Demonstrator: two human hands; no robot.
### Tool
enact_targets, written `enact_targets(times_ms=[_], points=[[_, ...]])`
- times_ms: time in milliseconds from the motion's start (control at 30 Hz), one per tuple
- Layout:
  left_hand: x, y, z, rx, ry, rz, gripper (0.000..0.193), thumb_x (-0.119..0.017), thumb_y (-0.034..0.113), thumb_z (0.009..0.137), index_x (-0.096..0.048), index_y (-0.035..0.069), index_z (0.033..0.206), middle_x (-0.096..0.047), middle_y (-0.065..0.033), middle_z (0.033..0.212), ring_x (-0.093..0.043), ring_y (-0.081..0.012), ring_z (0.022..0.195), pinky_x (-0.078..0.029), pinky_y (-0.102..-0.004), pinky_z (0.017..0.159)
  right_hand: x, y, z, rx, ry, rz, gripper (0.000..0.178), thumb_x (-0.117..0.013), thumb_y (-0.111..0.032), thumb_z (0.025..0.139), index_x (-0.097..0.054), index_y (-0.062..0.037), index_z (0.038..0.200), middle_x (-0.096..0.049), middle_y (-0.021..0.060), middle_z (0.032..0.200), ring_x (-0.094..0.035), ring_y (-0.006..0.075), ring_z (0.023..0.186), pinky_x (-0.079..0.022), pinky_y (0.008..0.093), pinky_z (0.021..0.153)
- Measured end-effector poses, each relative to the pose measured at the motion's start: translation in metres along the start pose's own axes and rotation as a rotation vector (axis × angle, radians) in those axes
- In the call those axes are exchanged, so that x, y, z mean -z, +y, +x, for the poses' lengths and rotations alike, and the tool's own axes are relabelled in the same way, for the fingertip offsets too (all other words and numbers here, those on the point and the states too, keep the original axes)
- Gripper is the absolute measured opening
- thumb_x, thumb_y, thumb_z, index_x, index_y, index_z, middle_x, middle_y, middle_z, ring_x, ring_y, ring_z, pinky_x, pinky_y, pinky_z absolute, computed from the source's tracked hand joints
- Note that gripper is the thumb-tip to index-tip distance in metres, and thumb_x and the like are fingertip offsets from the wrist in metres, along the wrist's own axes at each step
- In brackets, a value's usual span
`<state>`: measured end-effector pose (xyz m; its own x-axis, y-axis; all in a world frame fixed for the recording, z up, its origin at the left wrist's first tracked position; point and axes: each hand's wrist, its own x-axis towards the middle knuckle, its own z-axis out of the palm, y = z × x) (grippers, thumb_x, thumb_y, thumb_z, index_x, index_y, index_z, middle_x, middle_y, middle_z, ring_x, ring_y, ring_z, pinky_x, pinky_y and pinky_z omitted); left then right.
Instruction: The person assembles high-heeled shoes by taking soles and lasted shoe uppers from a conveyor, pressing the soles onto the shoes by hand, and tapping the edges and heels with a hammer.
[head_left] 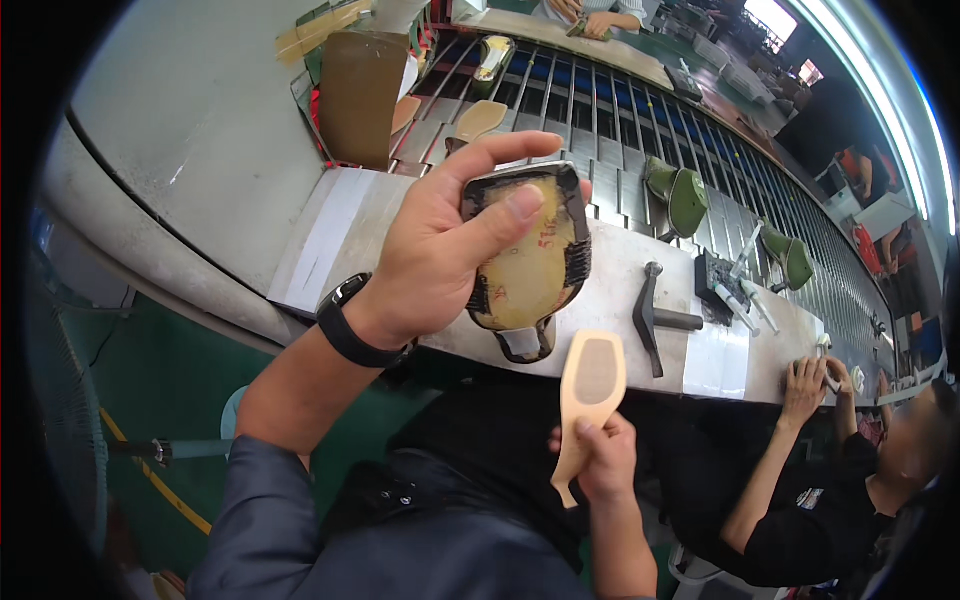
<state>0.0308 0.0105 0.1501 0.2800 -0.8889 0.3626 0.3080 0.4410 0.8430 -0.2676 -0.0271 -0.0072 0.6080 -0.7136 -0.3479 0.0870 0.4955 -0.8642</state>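
Note:
My left hand [440, 250] grips a shoe upper mounted on a last [530, 255], turned sole side up, showing a yellowish bottom with a black folded edge. It is held above the front edge of the grey workbench [330, 240]. My right hand [595, 460] holds a tan insole board [590, 385] by its narrow end, upright, just below and to the right of the lasted shoe. The board and the shoe are apart. A black watch sits on my left wrist.
A hammer [652, 315] and glue tubes [740, 300] lie on the bench. Green lasts [685, 195] and more insoles [480, 118] ride the slatted conveyor [600, 110] behind. A seated person's hand [805, 385] rests on the bench at right. A cardboard box [360, 95] stands at back left.

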Motion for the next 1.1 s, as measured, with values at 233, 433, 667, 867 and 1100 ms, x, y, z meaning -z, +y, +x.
enact_targets(times_ms=[233, 433, 667, 867, 1100], points=[[-0.013, -0.001, -0.001, -0.02, -0.126, 0.131, 0.048, -0.06, 0.017, 0.107, -0.048, -0.002, 0.149, -0.065, -0.0238, 0.138, -0.065, -0.0302, 0.128, -0.052, -0.0438, 0.111, -0.068, -0.057, -0.003, 0.601, -0.303, -0.292, 0.044, -0.069, -0.032, 0.102, -0.067, 0.0114, 0.112, -0.075, 0.0271, 0.099, -0.077, 0.0306, 0.081, -0.065, 0.0425, 0.074], [-0.01, 0.001, -0.003, -0.038, -0.188, 0.244, 0.061, -0.056, 0.045, 0.107, -0.056, -0.006, 0.14, -0.062, -0.0257, 0.141, -0.064, -0.0327, 0.128, -0.052, -0.0456, 0.11, -0.122, -0.087, 0.017, 0.624, -0.254, -0.133, 0.019, -0.069, -0.013, 0.102, -0.074, 0.0049, 0.101, -0.076, 0.0117, 0.096, -0.071, 0.0161, 0.086, -0.056, 0.0317, 0.077], [-0.012, 0.006, -0.012, -0.005, -0.217, 0.163, 0.095, -0.078, 0.063, 0.084, -0.054, -0.01, 0.139, -0.062, -0.0255, 0.139, -0.061, -0.0329, 0.132, -0.048, -0.0475, 0.113, -0.126, -0.09, 0.021, 0.697, -0.328, -0.174, 0.03, -0.065, -0.021, 0.106, -0.074, 0.0037, 0.09, -0.074, 0.0071, 0.08, -0.067, 0.0117, 0.07, -0.052, 0.0279, 0.06], [-0.013, 0.007, -0.016, 0.041, -0.195, 0.146, 0.091, -0.088, 0.043, 0.076, -0.053, -0.01, 0.14, -0.062, -0.0261, 0.14, -0.062, -0.0319, 0.131, -0.048, -0.046, 0.113, -0.126, -0.088, 0.019, 0.73, -0.293, -0.25, 0.026, -0.066, -0.018, 0.105, -0.076, 0.0044, 0.097, -0.076, 0.008, 0.086, -0.068, 0.0116, 0.074, -0.054, 0.0279, 0.064], [-0.006, 0.005, -0.014, -0.02, -0.25, 0.219, 0.089, -0.087, 0.043, 0.077, -0.053, -0.01, 0.141, -0.062, -0.0278, 0.14, -0.062, -0.0322, 0.131, -0.049, -0.0456, 0.112, -0.129, -0.086, 0.016, 0.615, -0.3, -0.151, 0.025, -0.065, -0.017, 0.105, -0.076, 0.005, 0.102, -0.077, 0.0089, 0.09, -0.069, 0.012, 0.08, -0.056, 0.029, 0.07]])
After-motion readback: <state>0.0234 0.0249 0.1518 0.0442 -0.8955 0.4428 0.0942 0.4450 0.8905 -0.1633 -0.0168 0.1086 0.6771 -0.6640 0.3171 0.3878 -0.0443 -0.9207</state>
